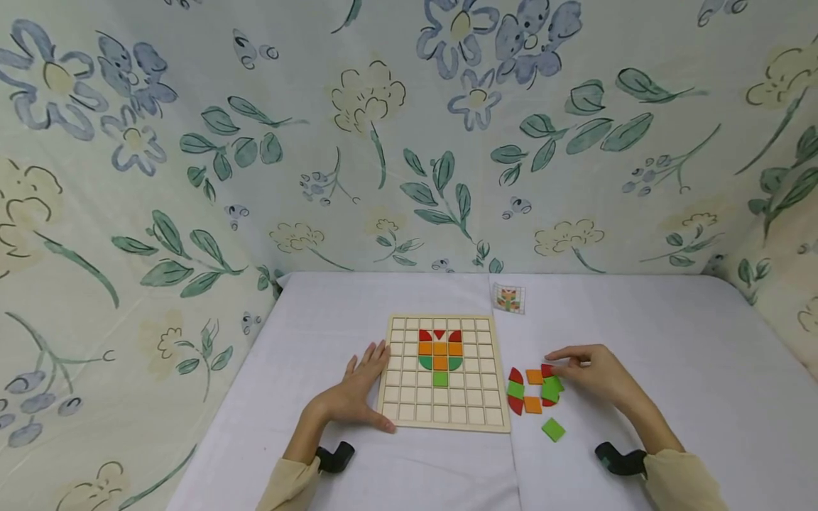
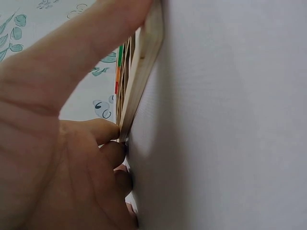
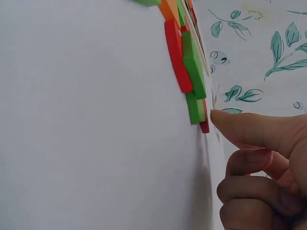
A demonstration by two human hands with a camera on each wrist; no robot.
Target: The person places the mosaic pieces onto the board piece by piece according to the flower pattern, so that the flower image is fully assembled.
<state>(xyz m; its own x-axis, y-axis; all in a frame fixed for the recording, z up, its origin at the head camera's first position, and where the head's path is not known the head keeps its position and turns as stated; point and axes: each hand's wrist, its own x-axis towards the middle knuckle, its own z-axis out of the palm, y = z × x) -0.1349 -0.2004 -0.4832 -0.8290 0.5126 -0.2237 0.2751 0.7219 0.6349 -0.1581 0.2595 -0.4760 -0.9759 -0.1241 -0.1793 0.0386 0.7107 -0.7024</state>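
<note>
Nine coloured tiles are already set in the wooden grid board (image 1: 441, 372), where a tulip figure with only the start of a stem is formed; about seven loose tiles (image 1: 534, 392) lie just right of the board. The board's near-left edge is steadied by the left hand (image 1: 358, 394), its fingers straight, nothing gripped. A red tile (image 1: 547, 370) at the far end of the pile is touched by the right hand (image 1: 597, 375); whether it is pinched cannot be told. Most cells are free. Much bare table (image 1: 671, 333) is left to the right, and farther away lies a small pattern card (image 1: 508, 298).
</note>
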